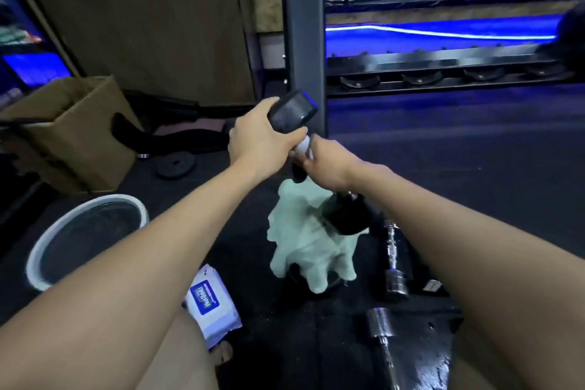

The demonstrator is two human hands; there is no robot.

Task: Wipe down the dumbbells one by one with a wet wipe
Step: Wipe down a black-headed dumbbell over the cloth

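Dumbbell [292,112]: black heads, blue edge highlight on the upper head. Wet wipe [303,146]: white. Cloth [308,247]: pale green, plain. Wipe pack [210,302]: white with a blue label. Basin [41,250]: white rim, dark interior. Cardboard box [79,133]: brown. Floor dumbbells [394,266]: chrome. Floor [474,152]: black.

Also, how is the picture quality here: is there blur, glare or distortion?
In the head view, blue strip light tints the scene and reflects on the dumbbell; the hands, left and right, look slightly soft; the chrome dumbbells show glare; the wide lens bends the edges.
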